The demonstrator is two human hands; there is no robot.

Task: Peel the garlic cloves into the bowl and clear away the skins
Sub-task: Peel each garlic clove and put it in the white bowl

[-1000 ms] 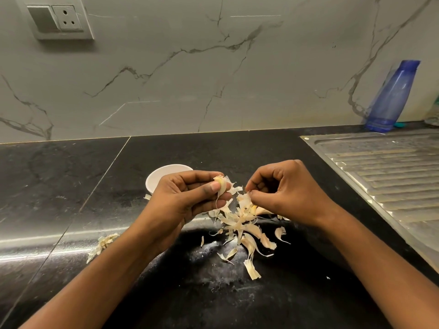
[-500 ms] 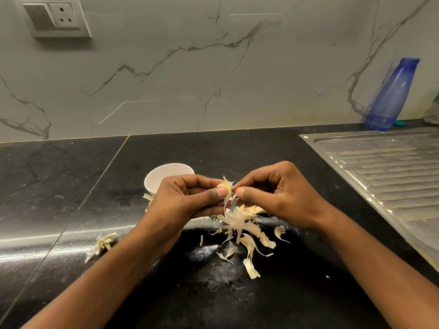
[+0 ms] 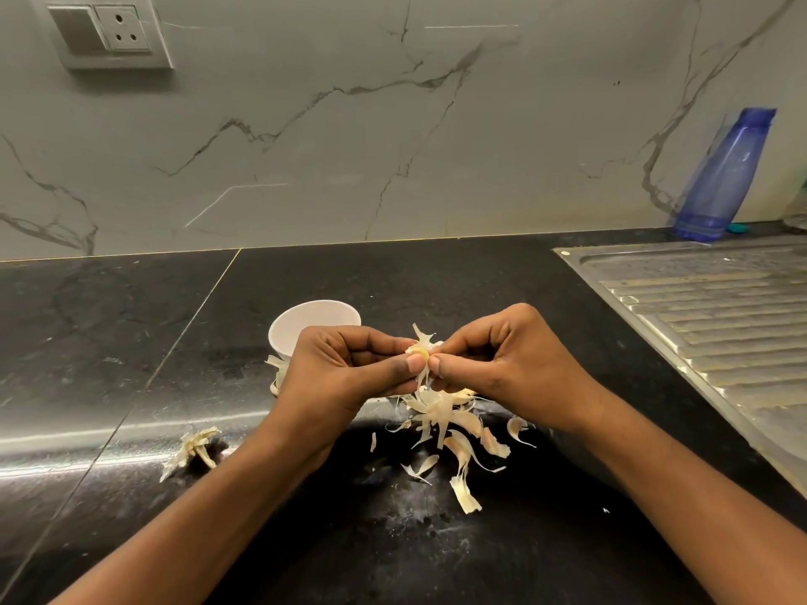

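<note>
Above the skins point(image 3: 445, 423) on the counter point(image 3: 502, 552), left hand point(image 3: 345, 369) and right hand point(image 3: 511, 364) both pinch one garlic clove point(image 3: 420, 351); bowl point(image 3: 305, 325) just behind left hand.

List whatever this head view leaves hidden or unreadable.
- Head view: the bowl has its bottom behind the left hand; cloves inside cannot be seen.
- Head view: the garlic clove is mostly covered by thumbs of the left and right hand; remaining skin unclear.
- Head view: the draining board is cut by the right edge.
</note>
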